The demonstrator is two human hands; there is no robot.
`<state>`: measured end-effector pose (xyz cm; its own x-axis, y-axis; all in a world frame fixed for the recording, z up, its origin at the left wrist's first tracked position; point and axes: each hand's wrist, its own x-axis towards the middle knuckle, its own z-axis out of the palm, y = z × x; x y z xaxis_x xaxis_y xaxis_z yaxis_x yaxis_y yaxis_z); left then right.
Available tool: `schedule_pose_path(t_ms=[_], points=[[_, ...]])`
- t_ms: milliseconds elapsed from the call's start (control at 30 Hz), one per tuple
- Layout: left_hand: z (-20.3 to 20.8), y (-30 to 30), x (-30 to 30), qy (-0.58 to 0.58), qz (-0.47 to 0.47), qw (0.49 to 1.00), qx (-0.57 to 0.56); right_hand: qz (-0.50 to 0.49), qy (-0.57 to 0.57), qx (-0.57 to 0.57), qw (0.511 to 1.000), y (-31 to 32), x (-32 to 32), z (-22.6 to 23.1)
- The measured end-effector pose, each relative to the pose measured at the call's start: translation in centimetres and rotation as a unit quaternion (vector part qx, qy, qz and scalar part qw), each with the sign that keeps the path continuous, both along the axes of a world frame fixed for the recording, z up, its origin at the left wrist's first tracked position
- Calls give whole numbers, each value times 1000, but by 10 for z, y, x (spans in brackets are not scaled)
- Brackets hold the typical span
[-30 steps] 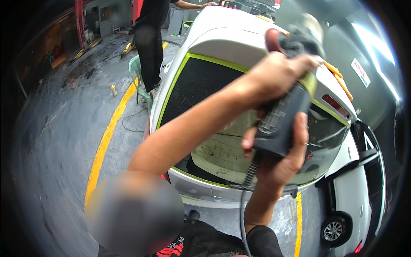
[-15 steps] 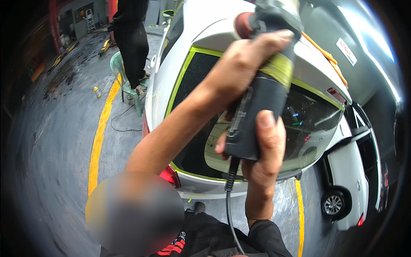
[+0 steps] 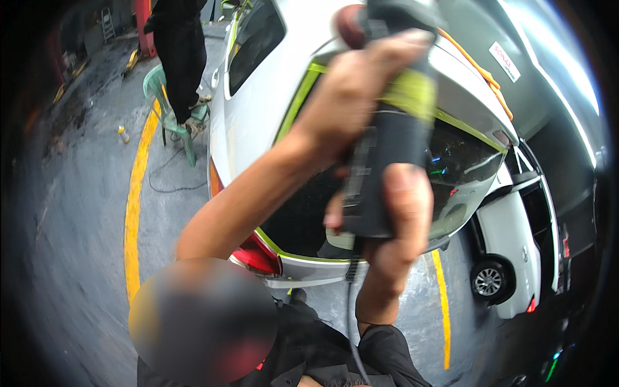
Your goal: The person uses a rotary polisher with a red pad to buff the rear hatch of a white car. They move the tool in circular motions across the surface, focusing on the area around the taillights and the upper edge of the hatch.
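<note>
Both hands hold a black corded polisher (image 3: 393, 145) high over the rear of a white car (image 3: 251, 116). My left hand (image 3: 351, 87) is closed around its front part, near a red round knob (image 3: 349, 24) and a band of yellow-green tape (image 3: 412, 93). My right hand (image 3: 407, 209) wraps the back end, thumb along the side. The cord (image 3: 351, 309) hangs from there toward my body. Behind the tool lies the car's dark rear window (image 3: 293, 209), edged with yellow-green masking tape (image 3: 296, 100). The polisher's front end is blurred and cut off at the top edge.
At left a person in dark trousers (image 3: 180, 58) stands on a green plastic chair (image 3: 155, 87). A cable (image 3: 164, 189) and a small bottle (image 3: 123, 134) lie on the floor. Another white car (image 3: 512, 248) stands at right. An orange cord (image 3: 480, 71) crosses the car's roof.
The surroundings have shifted left in the view, and more of the car's left side shows. Both hands keep their grip on the polisher, which blurs with motion.
</note>
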<state>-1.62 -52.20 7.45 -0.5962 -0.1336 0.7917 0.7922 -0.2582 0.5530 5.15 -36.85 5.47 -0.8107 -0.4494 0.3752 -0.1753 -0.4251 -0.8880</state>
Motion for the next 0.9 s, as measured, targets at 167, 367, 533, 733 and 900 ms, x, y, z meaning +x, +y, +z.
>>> schedule_pose_path(t_ms=[167, 367, 533, 733, 900], points=[[42, 52, -23, -107, -95, 990, 9, -90, 15, -46, 995, 29, -17, 22], [12, 35, -32, 124, 186, 974, -47, -97, 7, 18, 995, 15, -3, 17], [-22, -17, -16, 148, 187, 971, -32, -20, -24, 92, 995, -17, 13, 9], [-31, -46, 26, -95, -213, 953, 196, 23, 23, 121, 992, -41, 10, -6], [-23, -51, 12, -80, -225, 957, 167, -32, 62, 102, 992, -58, 12, -8]])
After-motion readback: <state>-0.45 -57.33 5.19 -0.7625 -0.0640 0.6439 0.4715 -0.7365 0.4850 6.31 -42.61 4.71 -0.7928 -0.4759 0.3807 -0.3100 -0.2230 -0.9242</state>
